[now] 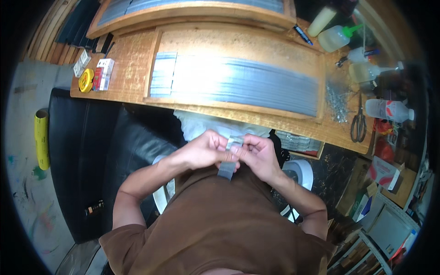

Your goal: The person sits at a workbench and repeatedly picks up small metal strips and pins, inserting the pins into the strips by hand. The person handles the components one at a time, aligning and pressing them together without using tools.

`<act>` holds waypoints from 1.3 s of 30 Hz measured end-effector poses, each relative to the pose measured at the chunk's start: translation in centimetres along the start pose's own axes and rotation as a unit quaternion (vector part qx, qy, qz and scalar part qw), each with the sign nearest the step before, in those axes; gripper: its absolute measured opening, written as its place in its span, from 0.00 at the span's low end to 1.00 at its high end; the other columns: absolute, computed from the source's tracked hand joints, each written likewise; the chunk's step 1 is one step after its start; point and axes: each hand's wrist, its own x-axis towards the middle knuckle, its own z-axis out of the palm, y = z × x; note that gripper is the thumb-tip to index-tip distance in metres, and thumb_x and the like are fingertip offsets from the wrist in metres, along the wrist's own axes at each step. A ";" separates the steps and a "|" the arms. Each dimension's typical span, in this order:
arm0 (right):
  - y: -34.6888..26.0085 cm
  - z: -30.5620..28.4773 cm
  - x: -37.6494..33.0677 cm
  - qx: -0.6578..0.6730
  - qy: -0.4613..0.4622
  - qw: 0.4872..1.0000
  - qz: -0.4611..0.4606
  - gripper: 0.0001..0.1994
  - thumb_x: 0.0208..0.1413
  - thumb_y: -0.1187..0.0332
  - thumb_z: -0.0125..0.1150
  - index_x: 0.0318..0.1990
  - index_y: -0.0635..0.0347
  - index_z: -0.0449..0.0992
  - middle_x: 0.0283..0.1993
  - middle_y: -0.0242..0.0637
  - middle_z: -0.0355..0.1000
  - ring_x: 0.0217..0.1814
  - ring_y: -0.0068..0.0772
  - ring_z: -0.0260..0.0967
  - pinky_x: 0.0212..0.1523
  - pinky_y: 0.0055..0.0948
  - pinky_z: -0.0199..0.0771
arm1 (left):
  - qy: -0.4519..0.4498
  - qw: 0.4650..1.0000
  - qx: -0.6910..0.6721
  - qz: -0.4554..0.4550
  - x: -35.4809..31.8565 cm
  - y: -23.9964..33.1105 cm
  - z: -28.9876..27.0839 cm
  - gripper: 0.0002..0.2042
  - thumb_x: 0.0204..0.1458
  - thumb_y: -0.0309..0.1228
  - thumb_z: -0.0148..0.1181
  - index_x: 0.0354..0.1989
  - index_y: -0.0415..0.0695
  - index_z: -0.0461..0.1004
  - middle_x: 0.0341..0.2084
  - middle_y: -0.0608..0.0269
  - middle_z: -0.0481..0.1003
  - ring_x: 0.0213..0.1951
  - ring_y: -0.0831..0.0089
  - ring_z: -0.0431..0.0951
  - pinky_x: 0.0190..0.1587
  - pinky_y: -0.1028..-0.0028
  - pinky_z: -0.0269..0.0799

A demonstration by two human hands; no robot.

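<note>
Both hands meet in front of my chest on a small flat strip of grey metal (228, 168). My left hand (204, 150) pinches it from the left side. Fingers of my right hand (257, 156) close on its upper end from the right. The strip hangs down between them, its lower end over my brown shirt. Just beyond my hands, on the wooden bench, a shallow wooden tray (238, 41) holds a long row of similar grey metal strips (243, 82) standing on edge.
A yellow tape measure (85, 79) and small boxes (103, 73) sit at the bench's left end. Squeeze bottles (337, 36), scissors (359, 123) and a heap of small metal bits (338, 98) lie at the right. A black seat (87, 151) is on my left, shelves with boxes (385, 174) on my right.
</note>
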 end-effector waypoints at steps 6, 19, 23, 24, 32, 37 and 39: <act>1.6 -0.1 2.7 0.071 0.079 0.994 0.014 0.08 0.68 0.68 0.65 0.42 0.65 0.84 0.29 0.29 0.77 0.25 0.13 0.68 0.26 0.16 0.65 | 0.019 0.996 -0.086 -0.019 2.6 0.4 -2.0 0.08 0.64 0.32 0.66 0.43 0.40 0.85 0.35 0.62 0.87 0.33 0.81 0.86 0.24 0.85 0.71; 0.6 1.3 2.0 -0.092 0.034 0.981 -0.167 0.09 0.61 0.80 0.69 0.48 0.69 0.85 0.43 0.35 0.75 0.38 0.23 0.75 0.39 0.22 0.81 | 0.137 0.966 0.161 0.149 -1.0 -0.4 0.1 0.05 0.63 0.24 0.65 0.41 0.34 0.84 0.27 0.60 0.83 0.30 0.83 0.77 0.34 0.77 0.74; -0.4 2.2 2.1 -0.296 0.036 0.915 -0.271 0.07 0.58 0.76 0.74 0.44 0.65 0.87 0.37 0.34 0.76 0.37 0.23 0.75 0.37 0.22 0.76 | 0.199 0.910 0.287 0.224 -1.8 -1.9 0.0 0.05 0.60 0.23 0.68 0.37 0.33 0.83 0.22 0.51 0.79 0.21 0.75 0.77 0.24 0.72 0.70; -0.1 2.4 2.3 -0.281 0.041 0.915 -0.286 0.07 0.56 0.74 0.76 0.42 0.64 0.87 0.35 0.34 0.76 0.35 0.23 0.75 0.35 0.22 0.74 | 0.216 0.898 0.279 0.264 -1.8 -2.3 0.4 0.04 0.59 0.23 0.68 0.37 0.33 0.83 0.23 0.51 0.80 0.21 0.73 0.78 0.24 0.72 0.71; -1.1 2.6 3.0 -0.269 -0.044 0.936 -0.224 0.09 0.55 0.75 0.76 0.43 0.62 0.88 0.35 0.33 0.75 0.34 0.23 0.74 0.34 0.23 0.73 | 0.259 0.866 0.274 0.329 -2.2 -3.9 0.3 0.05 0.56 0.19 0.67 0.40 0.32 0.83 0.24 0.48 0.81 0.22 0.63 0.81 0.26 0.71 0.73; -1.1 2.5 3.6 -0.272 -0.059 0.936 -0.214 0.08 0.54 0.76 0.76 0.42 0.61 0.89 0.34 0.31 0.75 0.34 0.22 0.74 0.34 0.23 0.73 | 0.272 0.873 0.260 0.309 -2.7 -3.3 0.7 0.05 0.55 0.18 0.67 0.40 0.32 0.83 0.26 0.47 0.82 0.25 0.61 0.84 0.29 0.71 0.77; -1.0 2.6 3.7 -0.267 -0.061 0.938 -0.214 0.08 0.54 0.76 0.76 0.41 0.61 0.89 0.34 0.31 0.75 0.34 0.22 0.74 0.34 0.23 0.73 | 0.274 0.874 0.254 0.311 -2.8 -3.3 0.7 0.05 0.55 0.17 0.67 0.39 0.32 0.83 0.27 0.46 0.83 0.27 0.60 0.86 0.30 0.71 0.78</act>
